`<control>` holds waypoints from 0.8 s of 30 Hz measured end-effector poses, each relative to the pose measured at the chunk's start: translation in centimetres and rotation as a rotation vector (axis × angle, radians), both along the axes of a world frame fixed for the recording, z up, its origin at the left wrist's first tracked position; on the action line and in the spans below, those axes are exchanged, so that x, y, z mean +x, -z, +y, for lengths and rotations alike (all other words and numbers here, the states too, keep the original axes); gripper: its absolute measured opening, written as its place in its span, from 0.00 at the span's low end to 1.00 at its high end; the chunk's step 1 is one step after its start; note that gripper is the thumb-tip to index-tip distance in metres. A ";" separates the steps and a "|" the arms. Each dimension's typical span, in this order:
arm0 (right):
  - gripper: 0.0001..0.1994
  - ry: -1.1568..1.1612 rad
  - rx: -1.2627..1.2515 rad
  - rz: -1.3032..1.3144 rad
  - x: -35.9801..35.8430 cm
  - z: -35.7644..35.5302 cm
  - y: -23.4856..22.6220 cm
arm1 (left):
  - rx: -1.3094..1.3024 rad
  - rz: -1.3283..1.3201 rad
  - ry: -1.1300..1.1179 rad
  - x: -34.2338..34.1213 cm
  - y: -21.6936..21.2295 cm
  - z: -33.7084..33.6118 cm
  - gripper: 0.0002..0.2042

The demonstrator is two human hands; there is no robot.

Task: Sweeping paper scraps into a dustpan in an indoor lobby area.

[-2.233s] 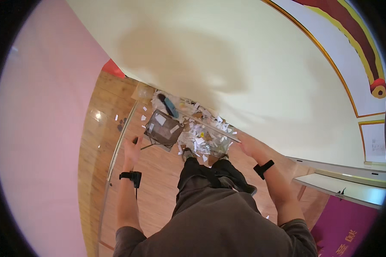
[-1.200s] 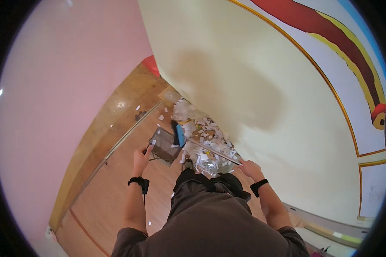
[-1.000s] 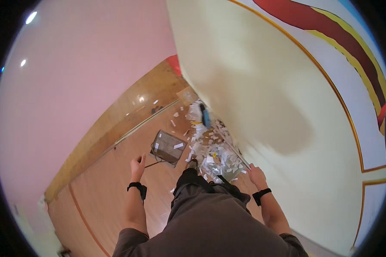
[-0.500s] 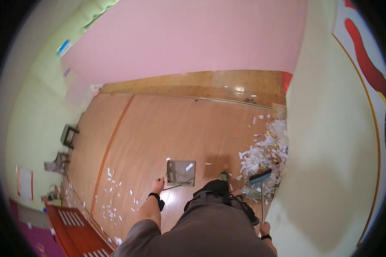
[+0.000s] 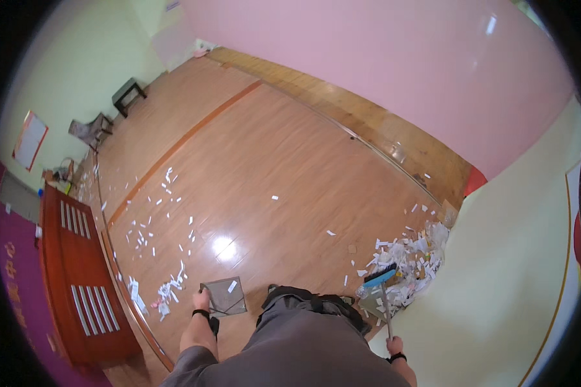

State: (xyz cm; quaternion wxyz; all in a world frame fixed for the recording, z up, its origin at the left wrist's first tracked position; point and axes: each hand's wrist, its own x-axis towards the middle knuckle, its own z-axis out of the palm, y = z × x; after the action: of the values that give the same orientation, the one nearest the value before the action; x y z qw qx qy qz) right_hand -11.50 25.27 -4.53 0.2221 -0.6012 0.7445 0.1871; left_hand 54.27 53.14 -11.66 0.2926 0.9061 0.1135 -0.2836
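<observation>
My left hand (image 5: 201,300) is closed round the thin dark handle of a grey square dustpan (image 5: 223,298). A single white paper scrap (image 5: 232,286) shows on the pan. My right hand (image 5: 394,346) grips the pale stick of a broom (image 5: 387,306), low at the right. Its blue head with dark bristles (image 5: 379,277) is at the left edge of a heap of white paper scraps and clear plastic (image 5: 414,261). Whether the bristles touch the heap, I cannot tell.
Loose scraps (image 5: 168,288) lie scattered over the wood floor (image 5: 284,155) on the left. A red-brown wooden cabinet (image 5: 87,277) stands at the left. Farther off are a chair (image 5: 92,130) and a dark stool (image 5: 129,97). A pale wall (image 5: 516,258) rises beside the heap.
My view has swung leftward, bringing more of the cabinet and left-hand scraps into sight. My left hand and the dustpan now sit farther left and lower. Both hands keep their grips.
</observation>
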 end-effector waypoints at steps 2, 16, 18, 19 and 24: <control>0.16 -0.181 -0.078 0.039 1.3 -3.4 1.7 | -0.052 0.085 -0.231 -0.9 0.9 7.3 0.10; 0.19 -0.539 0.178 0.155 27.5 -15.6 -0.4 | -0.249 0.291 -0.862 -7.5 0.9 15.5 0.08; 0.19 -0.537 0.233 0.203 32.8 -17.3 0.1 | -0.298 0.266 -0.867 -7.1 0.4 15.6 0.07; 0.18 -0.550 0.252 0.193 34.5 -18.7 1.8 | -0.298 0.244 -0.910 -7.0 0.1 15.6 0.07; 0.19 -0.718 0.297 0.034 47.3 -24.3 10.9 | -0.125 0.027 -1.037 -6.6 -6.8 12.7 0.12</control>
State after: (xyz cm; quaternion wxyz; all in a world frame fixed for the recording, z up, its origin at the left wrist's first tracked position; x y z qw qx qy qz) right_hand 35.83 0.93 -15.39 0.2149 -0.7816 0.4552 0.3684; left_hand 47.70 65.82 -4.82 0.4466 0.7078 0.5341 -0.1193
